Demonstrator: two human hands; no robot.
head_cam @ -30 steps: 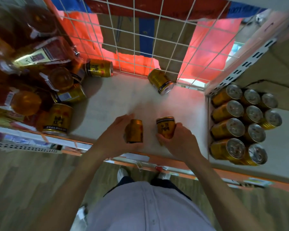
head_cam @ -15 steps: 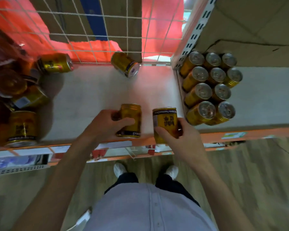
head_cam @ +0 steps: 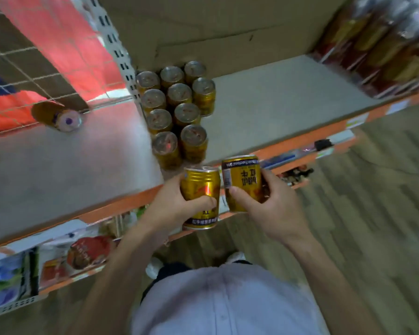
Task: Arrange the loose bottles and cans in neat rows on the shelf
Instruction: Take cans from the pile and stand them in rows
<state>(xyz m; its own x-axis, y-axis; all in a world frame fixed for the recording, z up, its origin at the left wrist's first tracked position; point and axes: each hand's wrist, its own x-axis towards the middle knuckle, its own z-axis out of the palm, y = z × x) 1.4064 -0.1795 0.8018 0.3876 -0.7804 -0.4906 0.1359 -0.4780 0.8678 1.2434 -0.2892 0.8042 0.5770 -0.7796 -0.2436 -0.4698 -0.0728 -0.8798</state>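
My left hand [head_cam: 172, 204] grips a gold can [head_cam: 200, 197] and my right hand [head_cam: 269, 209] grips a second gold can [head_cam: 242, 182]. Both cans are held upright, side by side, in the air just in front of the shelf's orange front edge [head_cam: 121, 204]. Right behind them, several gold cans [head_cam: 177, 112] stand upright in neat rows on the grey shelf [head_cam: 283, 105], against the left upright post. One loose gold can [head_cam: 56, 116] lies on its side on the left shelf section near the wire mesh back.
Bottles in plastic wrap [head_cam: 382, 42] stand at the far right of the shelf. A cardboard wall [head_cam: 215, 27] backs the right section. A white perforated post [head_cam: 116, 47] divides the two sections. Packaged goods [head_cam: 82, 252] fill the lower shelf; wooden floor lies below.
Both hands have lifted their cans off the left shelf section and carried them right, to the front of the can rows. The view has swung right; the left pile is out of sight.
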